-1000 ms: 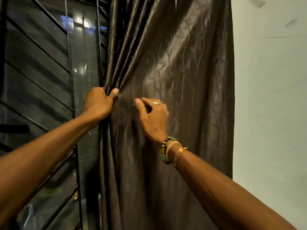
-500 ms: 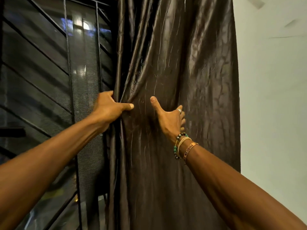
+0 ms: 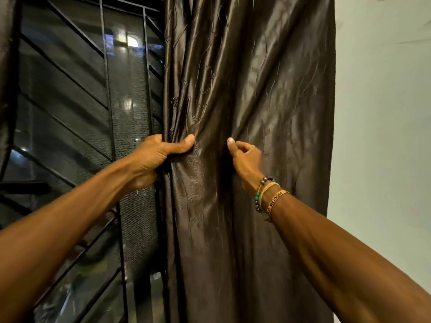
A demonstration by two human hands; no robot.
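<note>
A dark brown shiny curtain hangs in front of me, bunched into folds. My left hand grips its gathered left edge, thumb lying across the front of the cloth. My right hand, with bead and band bracelets at the wrist, pinches a fold of the curtain a little to the right, fingers curled into the cloth. The fingers of both hands are partly hidden in the folds.
Left of the curtain is a window with a black metal grille and a dark mesh screen, lights reflected in the glass. A pale wall rises on the right. Another dark cloth edge hangs at far left.
My right hand went from an open palm on the curtain to pinching a fold. The curtain's left edge has shifted right, baring more of the window. My left hand keeps its grip.
</note>
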